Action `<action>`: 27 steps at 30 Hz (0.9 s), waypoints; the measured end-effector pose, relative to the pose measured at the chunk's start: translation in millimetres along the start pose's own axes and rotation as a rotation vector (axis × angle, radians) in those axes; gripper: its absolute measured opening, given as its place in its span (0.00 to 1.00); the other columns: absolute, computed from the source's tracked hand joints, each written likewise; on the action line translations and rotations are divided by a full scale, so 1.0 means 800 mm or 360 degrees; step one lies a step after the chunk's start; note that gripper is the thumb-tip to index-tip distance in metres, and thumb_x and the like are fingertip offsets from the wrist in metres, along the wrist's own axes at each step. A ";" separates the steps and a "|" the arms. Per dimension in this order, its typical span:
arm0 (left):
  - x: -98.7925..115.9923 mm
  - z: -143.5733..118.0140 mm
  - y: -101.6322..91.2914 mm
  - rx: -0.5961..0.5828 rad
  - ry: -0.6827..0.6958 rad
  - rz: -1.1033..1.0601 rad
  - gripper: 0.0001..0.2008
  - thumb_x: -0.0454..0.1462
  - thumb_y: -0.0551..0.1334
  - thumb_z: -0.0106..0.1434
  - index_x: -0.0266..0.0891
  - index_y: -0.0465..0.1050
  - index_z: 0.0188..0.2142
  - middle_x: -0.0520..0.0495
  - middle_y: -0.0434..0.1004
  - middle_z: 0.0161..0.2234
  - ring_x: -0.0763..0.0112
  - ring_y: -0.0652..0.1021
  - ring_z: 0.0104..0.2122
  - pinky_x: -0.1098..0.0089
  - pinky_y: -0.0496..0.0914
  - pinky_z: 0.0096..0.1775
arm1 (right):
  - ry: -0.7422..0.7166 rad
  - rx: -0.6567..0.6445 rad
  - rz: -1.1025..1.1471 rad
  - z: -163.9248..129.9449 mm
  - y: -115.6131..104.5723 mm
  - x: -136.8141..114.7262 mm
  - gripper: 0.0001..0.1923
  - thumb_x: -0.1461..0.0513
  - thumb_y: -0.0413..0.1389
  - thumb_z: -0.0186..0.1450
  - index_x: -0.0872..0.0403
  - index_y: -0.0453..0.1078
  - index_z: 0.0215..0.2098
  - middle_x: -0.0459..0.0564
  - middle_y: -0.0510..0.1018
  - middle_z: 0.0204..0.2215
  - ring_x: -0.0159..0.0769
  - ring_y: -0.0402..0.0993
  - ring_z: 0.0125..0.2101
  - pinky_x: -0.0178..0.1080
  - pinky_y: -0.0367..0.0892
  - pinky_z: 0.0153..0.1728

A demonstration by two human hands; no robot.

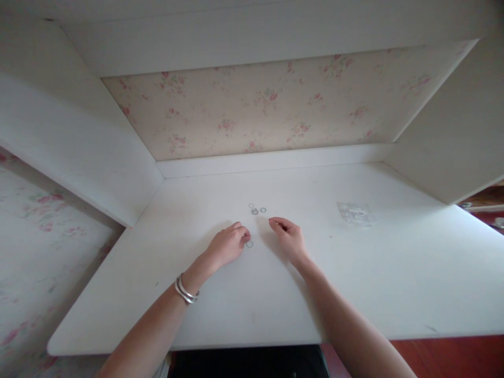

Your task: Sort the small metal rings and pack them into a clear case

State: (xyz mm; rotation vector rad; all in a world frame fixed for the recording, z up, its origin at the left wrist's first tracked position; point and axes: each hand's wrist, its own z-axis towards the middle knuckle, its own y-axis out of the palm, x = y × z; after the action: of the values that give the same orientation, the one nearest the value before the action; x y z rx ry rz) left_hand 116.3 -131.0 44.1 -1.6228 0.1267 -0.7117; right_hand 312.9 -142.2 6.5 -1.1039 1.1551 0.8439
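Small metal rings lie on a white desk [220, 304]. One ring [249, 244] sits right at the fingertips of my left hand [227, 244], which rests on the desk with its fingers curled; it may pinch something tiny. My right hand [287, 237] hovers low, thumb and forefinger pinched together near another small ring, too small to make out. A few more rings [255, 210] lie just beyond both hands. Silver bangles [185, 290] circle my left wrist.
A small clear plastic bag [356, 213] lies on the desk to the right. White side panels [79, 142] box the desk in left and right. Floral wallpaper [268, 105] covers the back. A red-brown floor [452, 357] shows at the lower right.
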 end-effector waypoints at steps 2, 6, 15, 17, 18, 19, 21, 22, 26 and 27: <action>0.006 -0.004 -0.001 -0.0039 0.0019 0.0070 0.11 0.38 0.51 0.66 0.42 0.72 0.36 0.48 0.72 0.38 0.68 0.75 0.35 0.70 0.65 0.38 | 0.0008 -0.0015 -0.0006 0.000 0.000 0.000 0.18 0.50 0.54 0.59 0.54 0.77 0.36 0.47 0.77 0.26 0.33 0.67 0.26 0.35 0.60 0.29; 0.013 -0.007 -0.001 -0.0075 0.0045 0.0226 0.11 0.37 0.51 0.66 0.42 0.72 0.36 0.48 0.73 0.38 0.67 0.75 0.35 0.69 0.65 0.35 | 0.0005 -0.0013 0.0018 -0.001 -0.001 -0.003 0.17 0.51 0.54 0.58 0.54 0.77 0.36 0.47 0.77 0.27 0.33 0.67 0.27 0.35 0.61 0.29; 0.015 -0.009 0.002 -0.0088 0.0119 0.0339 0.11 0.35 0.50 0.65 0.43 0.72 0.35 0.48 0.73 0.38 0.66 0.76 0.34 0.69 0.65 0.33 | 0.0004 -0.0006 0.0078 -0.001 0.001 -0.002 0.18 0.50 0.55 0.58 0.54 0.77 0.36 0.48 0.77 0.28 0.34 0.68 0.27 0.36 0.61 0.30; 0.015 -0.010 0.003 -0.0098 0.0111 0.0313 0.12 0.36 0.50 0.65 0.43 0.72 0.34 0.47 0.74 0.37 0.66 0.76 0.35 0.69 0.65 0.34 | -0.0001 -0.0006 0.0089 -0.001 0.001 -0.002 0.18 0.50 0.55 0.58 0.54 0.77 0.36 0.48 0.78 0.29 0.34 0.68 0.28 0.36 0.61 0.31; 0.015 -0.010 0.003 -0.0103 0.0102 0.0289 0.12 0.36 0.50 0.65 0.43 0.73 0.34 0.47 0.74 0.37 0.66 0.76 0.35 0.69 0.65 0.34 | -0.0006 -0.0007 0.0091 -0.001 0.001 -0.001 0.18 0.50 0.55 0.58 0.54 0.77 0.36 0.49 0.78 0.29 0.34 0.68 0.28 0.36 0.62 0.31; 0.014 -0.010 0.002 -0.0106 0.0087 0.0259 0.12 0.37 0.51 0.65 0.43 0.73 0.34 0.47 0.74 0.37 0.66 0.76 0.35 0.69 0.66 0.35 | -0.0011 -0.0005 0.0091 -0.001 0.001 -0.001 0.18 0.50 0.55 0.58 0.54 0.77 0.36 0.49 0.78 0.29 0.34 0.68 0.29 0.36 0.62 0.31; 0.012 -0.009 -0.001 -0.0098 0.0041 0.0181 0.12 0.37 0.51 0.65 0.43 0.74 0.34 0.48 0.74 0.36 0.67 0.76 0.36 0.70 0.66 0.37 | -0.0019 0.0005 0.0089 -0.001 0.000 0.000 0.18 0.50 0.55 0.58 0.54 0.77 0.36 0.49 0.78 0.30 0.34 0.69 0.29 0.36 0.62 0.31; 0.010 -0.009 -0.004 -0.0087 0.0015 0.0137 0.12 0.38 0.52 0.64 0.43 0.74 0.35 0.48 0.75 0.36 0.67 0.76 0.36 0.70 0.66 0.38 | -0.0018 0.0013 0.0086 -0.001 0.000 0.000 0.18 0.50 0.55 0.58 0.54 0.77 0.37 0.49 0.78 0.30 0.34 0.69 0.29 0.36 0.62 0.31; -0.007 -0.007 -0.016 0.0051 -0.0110 -0.0028 0.10 0.38 0.53 0.63 0.42 0.74 0.34 0.48 0.76 0.37 0.67 0.76 0.37 0.70 0.66 0.41 | 0.0000 0.0021 0.0059 0.000 0.000 0.001 0.19 0.50 0.55 0.58 0.54 0.76 0.37 0.49 0.78 0.30 0.34 0.69 0.28 0.36 0.61 0.31; -0.014 -0.007 -0.018 0.0107 -0.0154 -0.0060 0.10 0.38 0.53 0.63 0.42 0.74 0.34 0.48 0.76 0.37 0.68 0.76 0.37 0.71 0.66 0.41 | -0.0002 0.0021 0.0052 0.000 0.000 0.001 0.19 0.49 0.55 0.58 0.54 0.76 0.37 0.49 0.78 0.30 0.34 0.69 0.29 0.36 0.61 0.31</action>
State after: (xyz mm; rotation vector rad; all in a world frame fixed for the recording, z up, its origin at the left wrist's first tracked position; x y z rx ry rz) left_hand 99.9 -128.1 53.2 -1.5955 0.0020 -0.6582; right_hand 313.2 -142.5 5.8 -1.0757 1.1788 0.8609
